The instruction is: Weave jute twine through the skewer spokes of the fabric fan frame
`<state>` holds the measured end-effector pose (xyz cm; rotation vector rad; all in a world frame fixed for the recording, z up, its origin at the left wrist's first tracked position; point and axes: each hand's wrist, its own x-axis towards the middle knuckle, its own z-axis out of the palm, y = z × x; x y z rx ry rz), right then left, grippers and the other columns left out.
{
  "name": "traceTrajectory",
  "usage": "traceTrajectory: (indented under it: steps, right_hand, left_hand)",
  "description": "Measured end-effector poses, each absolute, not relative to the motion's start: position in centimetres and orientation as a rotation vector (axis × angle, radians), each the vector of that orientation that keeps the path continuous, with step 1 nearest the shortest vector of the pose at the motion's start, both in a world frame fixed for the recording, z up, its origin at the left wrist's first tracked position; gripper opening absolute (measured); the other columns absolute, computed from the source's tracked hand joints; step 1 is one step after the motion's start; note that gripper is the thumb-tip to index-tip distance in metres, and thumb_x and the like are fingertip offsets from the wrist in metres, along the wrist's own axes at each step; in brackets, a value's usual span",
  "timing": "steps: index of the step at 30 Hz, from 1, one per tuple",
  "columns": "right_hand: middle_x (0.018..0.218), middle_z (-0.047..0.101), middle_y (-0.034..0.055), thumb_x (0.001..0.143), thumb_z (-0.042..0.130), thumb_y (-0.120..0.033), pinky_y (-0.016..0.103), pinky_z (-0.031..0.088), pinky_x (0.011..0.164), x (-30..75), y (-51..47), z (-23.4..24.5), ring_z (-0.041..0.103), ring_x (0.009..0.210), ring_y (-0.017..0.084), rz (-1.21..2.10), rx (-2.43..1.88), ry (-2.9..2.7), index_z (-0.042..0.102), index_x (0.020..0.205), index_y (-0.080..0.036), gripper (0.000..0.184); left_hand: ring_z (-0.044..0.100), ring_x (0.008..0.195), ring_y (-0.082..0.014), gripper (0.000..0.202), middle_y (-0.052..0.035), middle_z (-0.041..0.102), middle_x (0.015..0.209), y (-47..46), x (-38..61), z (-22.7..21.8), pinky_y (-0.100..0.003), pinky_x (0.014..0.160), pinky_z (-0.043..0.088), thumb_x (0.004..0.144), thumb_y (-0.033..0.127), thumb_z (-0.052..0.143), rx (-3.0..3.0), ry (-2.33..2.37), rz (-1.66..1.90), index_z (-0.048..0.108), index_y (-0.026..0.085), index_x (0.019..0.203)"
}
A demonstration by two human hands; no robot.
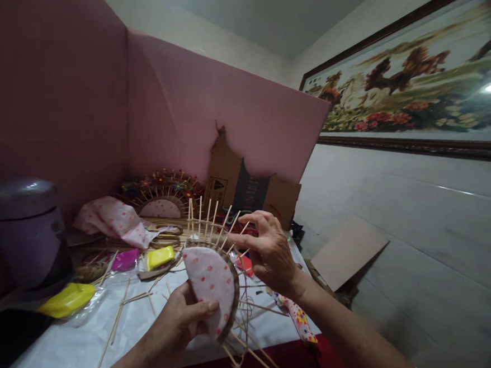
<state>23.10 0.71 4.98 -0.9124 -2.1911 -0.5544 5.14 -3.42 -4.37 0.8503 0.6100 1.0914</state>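
Note:
My left hand (183,318) grips a half-round panel (211,288) covered in white cloth with pink dots, thumb on its face. A brown woven rim (235,284) follows its curved edge, and thin wooden sticks (215,221) fan out from it. Brown twine (204,222) runs across the upper sticks towards my right hand (266,247). The curled fingers of that hand reach around the right-hand upper sticks and appear closed on the twine; the exact grip is hard to see. Loose twine (247,310) dangles among the lower sticks.
A finished-looking fan piece (162,206) with coloured beads stands at the back beside cardboard (251,187). Yellow packets (67,299), a magenta packet (125,259), dotted cloth (110,219) and loose sticks (117,315) lie on the white table (83,343). A lidded bin (27,236) stands left.

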Motion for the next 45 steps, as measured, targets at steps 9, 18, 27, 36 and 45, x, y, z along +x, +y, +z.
traceTrajectory:
  steps: [9, 18, 27, 36, 45]
  right_hand:
    - [0.117, 0.051, 0.0084, 0.073, 0.056, -0.005, 0.044, 0.035, 0.091, 24.0, 0.0, 5.1, 0.039, 0.112, 0.027, -0.608, -0.974, -2.228, 0.067, 0.102, -0.025, 0.037]
    - [0.122, 0.048, 0.0096, 0.082, 0.058, -0.024, 0.045, 0.033, 0.093, 22.9, 0.4, 4.5, 0.034, 0.117, 0.028, -0.699, -0.957, -2.291, 0.062, 0.111, -0.028, 0.029]
    - [0.119, 0.051, 0.0077, 0.078, 0.058, -0.015, 0.044, 0.034, 0.094, 23.1, -0.1, 5.5, 0.038, 0.115, 0.026, -0.702, -0.906, -2.242, 0.064, 0.106, -0.026, 0.031]
    - [0.117, 0.055, 0.0039, 0.076, 0.055, -0.006, 0.041, 0.034, 0.092, 25.0, -0.5, 4.5, 0.039, 0.115, 0.023, -0.653, -0.809, -2.392, 0.068, 0.095, -0.028, 0.032]
    - [0.116, 0.056, 0.0038, 0.077, 0.055, -0.008, 0.041, 0.034, 0.093, 26.0, -0.8, 4.5, 0.041, 0.115, 0.023, -0.681, -0.839, -2.389, 0.067, 0.096, -0.027, 0.030]
  left_hand:
    - [0.065, 0.069, -0.0215, 0.038, -0.0131, 0.071, 0.085, -3.7, 5.2, -3.8, -0.028, 0.056, 0.049, 0.057, 0.020, 0.077, 0.787, 0.617, 1.109, 0.063, 0.012, 0.090]
    - [0.065, 0.065, -0.0227, 0.038, -0.0120, 0.071, 0.082, -3.8, 5.3, -3.8, -0.030, 0.054, 0.048, 0.057, 0.022, 0.077, 0.827, 0.638, 1.093, 0.063, 0.013, 0.090]
    - [0.066, 0.067, -0.0234, 0.039, -0.0143, 0.071, 0.087, -3.7, 5.2, -3.6, -0.031, 0.056, 0.049, 0.057, 0.020, 0.077, 0.787, 0.643, 1.114, 0.063, 0.012, 0.093]
    - [0.066, 0.072, -0.0229, 0.038, -0.0138, 0.071, 0.090, -3.8, 4.9, -2.9, -0.031, 0.061, 0.051, 0.058, 0.018, 0.076, 0.748, 0.650, 1.126, 0.061, 0.012, 0.093]
    - [0.066, 0.070, -0.0214, 0.039, -0.0107, 0.071, 0.087, -3.8, 4.9, -2.7, -0.031, 0.061, 0.051, 0.056, 0.018, 0.076, 0.746, 0.670, 1.132, 0.063, 0.013, 0.092]
